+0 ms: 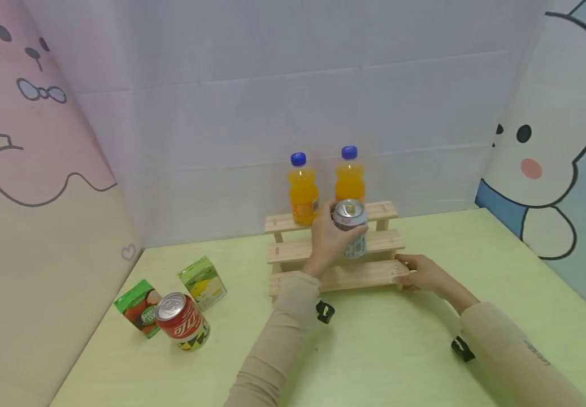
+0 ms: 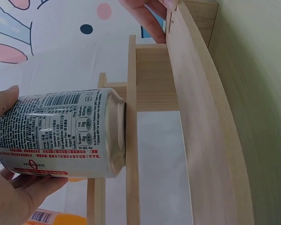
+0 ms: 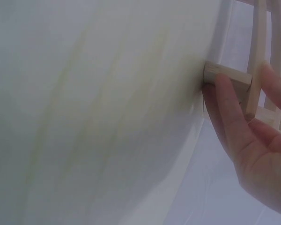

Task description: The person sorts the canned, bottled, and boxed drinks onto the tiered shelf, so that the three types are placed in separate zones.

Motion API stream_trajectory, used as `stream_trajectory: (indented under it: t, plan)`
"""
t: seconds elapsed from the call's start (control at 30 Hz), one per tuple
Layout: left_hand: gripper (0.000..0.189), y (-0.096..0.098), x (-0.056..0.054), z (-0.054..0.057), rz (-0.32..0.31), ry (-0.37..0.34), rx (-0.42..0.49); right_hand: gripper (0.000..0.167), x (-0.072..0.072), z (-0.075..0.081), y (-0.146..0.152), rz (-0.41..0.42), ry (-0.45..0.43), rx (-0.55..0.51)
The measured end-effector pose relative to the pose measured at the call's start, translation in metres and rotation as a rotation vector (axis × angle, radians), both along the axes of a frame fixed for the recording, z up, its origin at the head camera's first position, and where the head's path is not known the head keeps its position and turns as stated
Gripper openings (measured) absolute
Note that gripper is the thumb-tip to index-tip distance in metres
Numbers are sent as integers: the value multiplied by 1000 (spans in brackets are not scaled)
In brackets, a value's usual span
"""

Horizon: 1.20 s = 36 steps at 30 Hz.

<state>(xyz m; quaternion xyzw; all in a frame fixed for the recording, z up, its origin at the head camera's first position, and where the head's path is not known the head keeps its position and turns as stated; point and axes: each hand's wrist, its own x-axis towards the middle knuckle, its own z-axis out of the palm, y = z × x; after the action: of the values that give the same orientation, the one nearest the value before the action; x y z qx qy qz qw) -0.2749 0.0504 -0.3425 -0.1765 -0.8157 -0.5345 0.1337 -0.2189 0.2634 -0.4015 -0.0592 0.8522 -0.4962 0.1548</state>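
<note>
My left hand grips a silver-white soda can around its side, thumb on the right. The can is upright at the middle board of a three-step wooden rack. In the left wrist view the bottom of the can is right at that board; whether it bears on it I cannot tell. At the rack's right end, my right hand holds the lowest step, with its thumb on the board and its fingers against the end block. On the top step stand two orange juice bottles, the right one partly behind the can.
Left on the pale green table are a red soda can, a green-and-red juice box and a green-and-yellow juice box. A white curtain hangs behind. Black wrist straps show below both sleeves.
</note>
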Motion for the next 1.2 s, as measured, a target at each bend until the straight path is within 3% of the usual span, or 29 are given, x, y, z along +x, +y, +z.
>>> stream_trajectory:
  t: [0.23,0.43,0.8,1.2]
  plan:
    - [66,3,-5,-5,-7,59,23,68,-2,-2,1,3,-1,-2]
    - [66,5,-7,-8,-13,68,23,68,-1,-2,1,-3,-8,-2]
    - [74,-4,0,-6,-69,-22,12,67,-1,-3,0,-11,-5,-9]
    - [77,-29,10,-17,-46,-84,-69,68,0,-3,0,-12,5,10]
